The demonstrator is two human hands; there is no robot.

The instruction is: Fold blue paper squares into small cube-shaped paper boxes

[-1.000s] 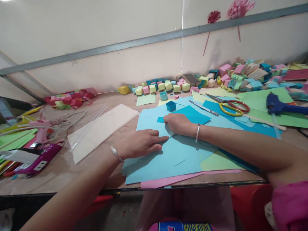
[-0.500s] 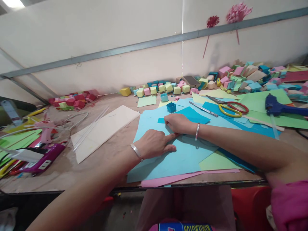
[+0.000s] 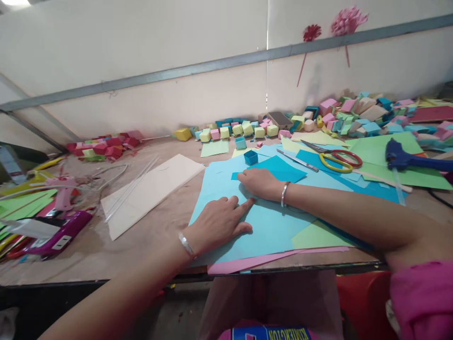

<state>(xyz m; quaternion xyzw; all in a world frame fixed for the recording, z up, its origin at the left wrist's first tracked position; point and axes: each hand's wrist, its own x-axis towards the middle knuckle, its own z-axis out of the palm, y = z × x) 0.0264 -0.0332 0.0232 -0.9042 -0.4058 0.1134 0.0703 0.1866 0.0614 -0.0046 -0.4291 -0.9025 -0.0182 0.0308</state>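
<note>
Light-blue sheet (image 3: 262, 226): topmost of a paper stack at the table's (image 3: 148, 255) near edge, flat, over pink and green sheets.
Left hand (image 3: 217, 224): palm down on the sheet's near-left part; index finger stretched toward the other hand, remaining fingers loosely curled, clamped on nothing.
Right hand (image 3: 260, 182): knuckles up on the sheet's far part, fingers drawn together and pressing the paper; whether they pinch an edge cannot be told.
Darker blue square (image 3: 279, 169): just beyond the right hand, touching it.
Small blue box (image 3: 251, 157): behind the hands, apart.
Scissors (image 3: 336, 158): yellow and red handles, well right.
Blue glue gun (image 3: 406, 158): far right.
Coloured cubes (image 3: 244, 128): row along the wall.
Handling note: crease likely comes cleanest with the right hand pinning while the left index runs the line firmly.
Change: left hand has slid nearer the table edge than half a second ago; right hand much as before.
</note>
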